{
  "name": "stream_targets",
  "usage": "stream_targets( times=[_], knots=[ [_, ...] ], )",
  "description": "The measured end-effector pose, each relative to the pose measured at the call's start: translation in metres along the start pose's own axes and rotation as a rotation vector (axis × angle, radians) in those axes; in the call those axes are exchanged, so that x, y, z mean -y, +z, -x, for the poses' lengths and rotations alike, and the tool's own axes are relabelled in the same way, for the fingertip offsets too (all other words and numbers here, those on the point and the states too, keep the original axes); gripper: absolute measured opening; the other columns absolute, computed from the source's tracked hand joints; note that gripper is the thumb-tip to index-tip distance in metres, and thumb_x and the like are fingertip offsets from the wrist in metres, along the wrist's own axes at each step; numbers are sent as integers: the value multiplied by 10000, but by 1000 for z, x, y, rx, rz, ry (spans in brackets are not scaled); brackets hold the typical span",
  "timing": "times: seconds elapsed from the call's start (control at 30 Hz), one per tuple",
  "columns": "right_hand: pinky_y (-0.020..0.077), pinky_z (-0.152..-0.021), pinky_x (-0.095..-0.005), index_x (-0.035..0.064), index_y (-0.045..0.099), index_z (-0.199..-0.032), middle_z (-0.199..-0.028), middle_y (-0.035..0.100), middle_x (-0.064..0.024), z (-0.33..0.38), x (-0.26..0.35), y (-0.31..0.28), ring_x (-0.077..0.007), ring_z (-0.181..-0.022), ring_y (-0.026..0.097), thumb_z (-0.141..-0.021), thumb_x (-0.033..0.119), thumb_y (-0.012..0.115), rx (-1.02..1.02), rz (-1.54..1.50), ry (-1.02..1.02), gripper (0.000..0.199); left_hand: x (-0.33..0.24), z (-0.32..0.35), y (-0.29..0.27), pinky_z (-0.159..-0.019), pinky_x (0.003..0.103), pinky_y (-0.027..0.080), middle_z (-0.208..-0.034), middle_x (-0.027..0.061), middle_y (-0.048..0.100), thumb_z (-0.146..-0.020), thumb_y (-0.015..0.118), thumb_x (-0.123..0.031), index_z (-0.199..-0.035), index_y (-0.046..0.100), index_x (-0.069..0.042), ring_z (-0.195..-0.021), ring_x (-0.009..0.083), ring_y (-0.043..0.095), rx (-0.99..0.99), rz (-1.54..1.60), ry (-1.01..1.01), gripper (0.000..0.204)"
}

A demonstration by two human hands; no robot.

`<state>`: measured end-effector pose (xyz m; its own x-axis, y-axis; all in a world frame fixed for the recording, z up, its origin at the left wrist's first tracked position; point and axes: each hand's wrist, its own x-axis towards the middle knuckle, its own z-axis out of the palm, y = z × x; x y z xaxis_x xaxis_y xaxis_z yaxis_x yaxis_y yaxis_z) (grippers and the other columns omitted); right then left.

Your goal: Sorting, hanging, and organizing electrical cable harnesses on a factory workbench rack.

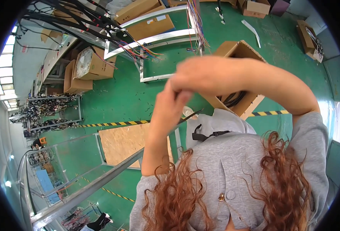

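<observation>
Both my hands are raised in front of me and meet above the green floor. My left hand (pixel 169 106) points upward, its fingers reaching toward the other hand. Bent across from the right, my right hand (pixel 197 75) lies over the left fingertips and hides them. Motion smears the fingers of both, and whatever may be between them does not show. Beyond the hands a silver metal frame (pixel 154 39) carries bundles of thin coloured wires (pixel 196 23). An open cardboard box (pixel 254 106) with black cables (pixel 234 99) in it stands under my right forearm.
A long metal rail (pixel 100 184) slants past my left elbow, above a wooden board (pixel 120 142). Black cables (pixel 70 19) hang at the upper left, near cardboard boxes (pixel 95 65). Yellow-black tape (pixel 112 124) crosses the floor. Racks of wiring (pixel 50 109) stand farther left.
</observation>
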<state>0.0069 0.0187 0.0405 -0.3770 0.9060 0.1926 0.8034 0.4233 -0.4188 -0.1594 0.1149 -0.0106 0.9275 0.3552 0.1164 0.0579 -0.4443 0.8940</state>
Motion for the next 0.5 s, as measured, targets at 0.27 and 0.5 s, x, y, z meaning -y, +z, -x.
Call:
stream_targets(
  times=[0.27,0.5],
  knots=[
    [425,-804,-372,36,498,-1044,-1037,555,-133,76,1,180,-290,-939,531,-784,395,621,-114,-794,217,459,-22,-52,-39,-311,207,108,-546,-32,270,-926,374,-277,-621,313,-130,-366,47,174,-233,940,-321,344],
    [436,-612,-422,80,602,-769,-692,582,-158,287,76,311,-348,-692,561,-744,386,613,-163,-625,1111,308,85,-96,-101,-319,203,164,-574,-14,323,-925,414,-315,-650,381,-109,-402,72,230,-354,1228,-471,345]
  ],
)
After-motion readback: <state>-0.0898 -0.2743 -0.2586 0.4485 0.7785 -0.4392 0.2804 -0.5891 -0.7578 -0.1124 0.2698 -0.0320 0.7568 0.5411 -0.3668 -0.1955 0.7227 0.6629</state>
